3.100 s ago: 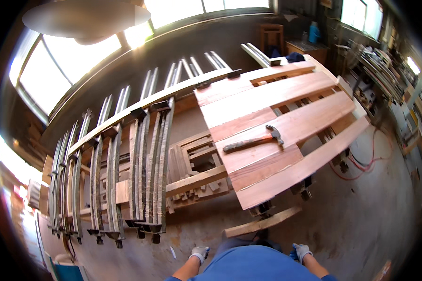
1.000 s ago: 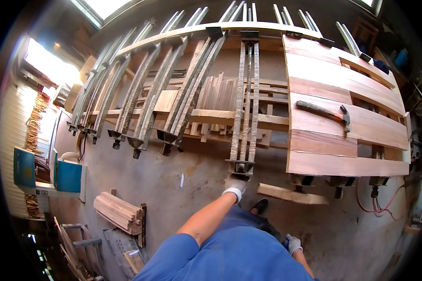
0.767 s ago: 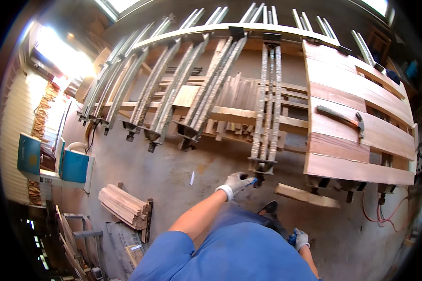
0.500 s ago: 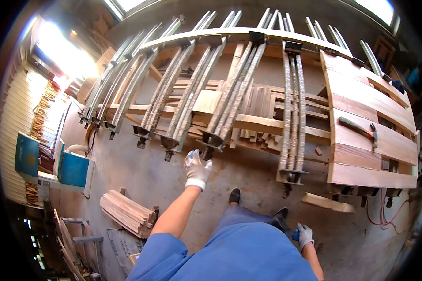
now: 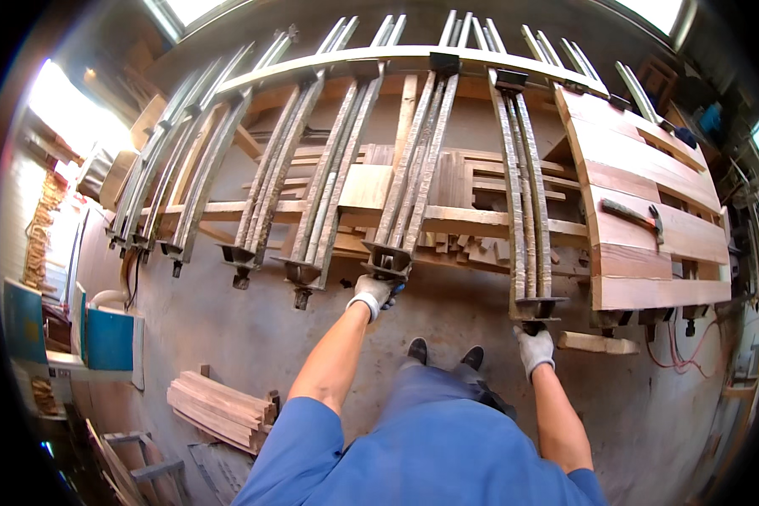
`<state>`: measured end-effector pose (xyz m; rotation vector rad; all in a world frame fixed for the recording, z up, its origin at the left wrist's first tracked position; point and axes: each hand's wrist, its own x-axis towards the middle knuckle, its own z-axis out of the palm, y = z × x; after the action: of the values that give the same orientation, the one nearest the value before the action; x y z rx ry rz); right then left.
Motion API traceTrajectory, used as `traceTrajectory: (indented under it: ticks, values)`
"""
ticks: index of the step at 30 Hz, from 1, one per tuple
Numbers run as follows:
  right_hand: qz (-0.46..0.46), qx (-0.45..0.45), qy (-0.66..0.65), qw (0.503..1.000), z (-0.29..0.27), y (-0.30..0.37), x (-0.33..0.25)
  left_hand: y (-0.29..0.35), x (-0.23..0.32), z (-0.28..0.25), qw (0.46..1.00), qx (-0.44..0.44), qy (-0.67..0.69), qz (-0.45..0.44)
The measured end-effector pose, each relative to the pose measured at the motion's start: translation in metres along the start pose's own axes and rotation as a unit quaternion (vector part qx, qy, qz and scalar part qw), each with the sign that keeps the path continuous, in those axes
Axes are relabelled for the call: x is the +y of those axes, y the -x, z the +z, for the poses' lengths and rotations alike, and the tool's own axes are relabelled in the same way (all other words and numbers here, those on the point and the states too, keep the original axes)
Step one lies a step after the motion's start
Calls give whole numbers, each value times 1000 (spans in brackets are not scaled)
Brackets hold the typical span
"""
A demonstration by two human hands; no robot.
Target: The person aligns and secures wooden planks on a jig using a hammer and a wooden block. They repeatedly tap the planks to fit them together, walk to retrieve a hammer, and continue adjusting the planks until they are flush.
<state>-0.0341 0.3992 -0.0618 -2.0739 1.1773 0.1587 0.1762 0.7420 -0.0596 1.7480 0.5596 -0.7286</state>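
Note:
Both my hands wear light work gloves. My left hand (image 5: 378, 291) is closed around the near end of a long bar clamp (image 5: 415, 181), right below its dark metal end plate. My right hand (image 5: 535, 347) grips the screw end of another bar clamp (image 5: 529, 202) farther right, just under its flat plate. Each palm hides the screw end it holds. The two clamps slope away from me and lie across a wooden rack, their rails spotted with dried residue.
More bar clamps (image 5: 266, 177) lie to the left. On the right, pale boards (image 5: 632, 291) are laid in a panel with a hammer (image 5: 632, 212) on top. Wood strips (image 5: 215, 409) are stacked on the floor at lower left. A loose wood block (image 5: 597, 343) lies beside my right hand.
My left hand has moved right onto a clamp end. My right hand has risen from beside my leg to grip another clamp's end. My feet now stand side by side.

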Motion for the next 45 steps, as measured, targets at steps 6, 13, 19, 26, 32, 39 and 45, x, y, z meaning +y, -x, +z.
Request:
traceTrajectory:
  ticks: [6,13,19,26,32,39,45]
  values:
    - [-59,-61,52,995,40,-64,51,28,-25,64,1000,-2,2,-9]
    - [-58,-89,-108,989,85,-91,87,54,-57,137,999,-12,-21,36]
    - [-153,-37,-133,979,116,-107,131,43,-64,139,996,-35,-60,63]
    - [-121,-112,-5,986,105,-105,121,8,-98,127,990,-12,-107,91]
    - [-172,-115,256,944,52,-57,43,-1,-107,75,965,10,-249,84]
    - [-81,-57,160,982,44,-37,28,-68,-193,86,755,180,-417,473]
    - [-111,-20,196,974,48,-33,37,-53,-193,131,943,99,-140,286]
